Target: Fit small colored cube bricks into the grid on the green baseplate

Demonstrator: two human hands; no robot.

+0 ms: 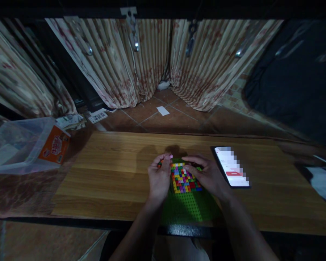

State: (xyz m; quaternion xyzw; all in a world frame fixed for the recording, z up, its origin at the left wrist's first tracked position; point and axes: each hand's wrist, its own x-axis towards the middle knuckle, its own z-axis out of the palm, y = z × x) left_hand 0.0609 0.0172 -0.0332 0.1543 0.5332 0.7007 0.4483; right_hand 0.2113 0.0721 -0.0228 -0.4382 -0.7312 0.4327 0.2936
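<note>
While the left hand (159, 179) pinches a tiny pink brick (171, 156) in its fingertips, the right hand (209, 177) is bent over the bright bricks (182, 182) with its thumb and pointing finger apart. I cannot tell if the right fingers touch the bricks. The two hands are near each other but not touching. Between them, the bricks make a block of many colors on a green plate (188, 208), which lies on the wooden bench (111, 174). Just to the right of the right hand is a lit phone (228, 166). Well to the left of the left hand sits a clear box (29, 139) with an orange label (55, 145).
</note>
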